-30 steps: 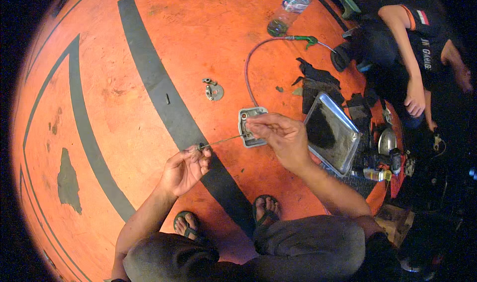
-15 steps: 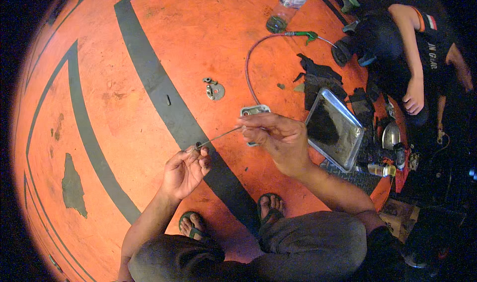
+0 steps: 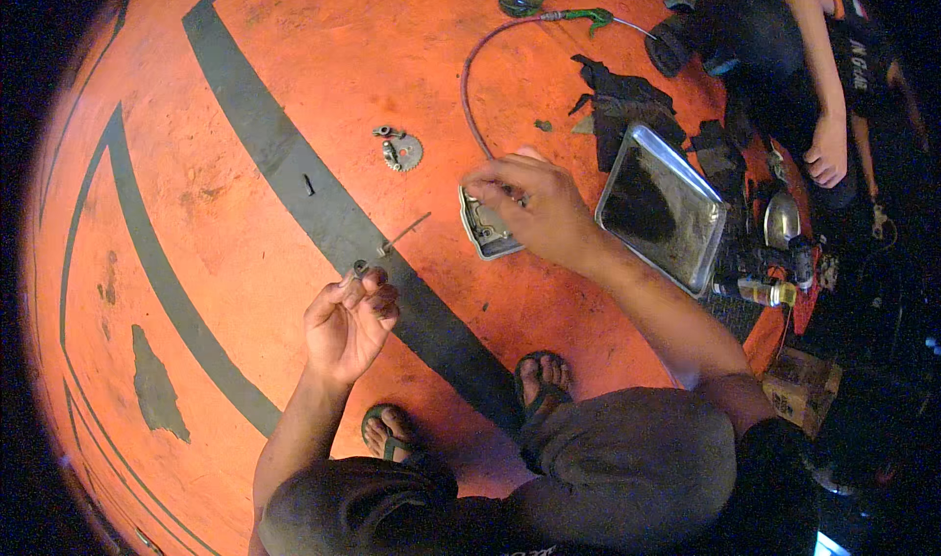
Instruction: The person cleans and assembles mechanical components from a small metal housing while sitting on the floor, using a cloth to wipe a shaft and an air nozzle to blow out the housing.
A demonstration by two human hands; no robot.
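My left hand [image 3: 353, 316] is closed, pinching a small dark round metal part [image 3: 360, 267] between thumb and fingertips. Just beyond it shows a thin metal rod [image 3: 407, 233] with a small thicker end; neither hand visibly touches it, and I cannot tell if it lies on the floor or is in the air. My right hand [image 3: 544, 203] is above a cast metal cover [image 3: 480, 233], which it partly hides. Its fingers are loosely bent and apart, with nothing visible in them.
A toothed metal disc [image 3: 405, 153] and a short dark pin [image 3: 308, 185] lie on the orange floor. Rightward are a metal tray [image 3: 711, 233], black cloth [image 3: 627, 105], a red hose [image 3: 468, 86] with a green-handled air gun [image 3: 596, 17], a bottle [image 3: 522, 0] and another person's hand [image 3: 826, 159].
My right hand has let go of the thin rod and moved up and right. The rod has come apart from the part in my left hand. The view has shifted slightly.
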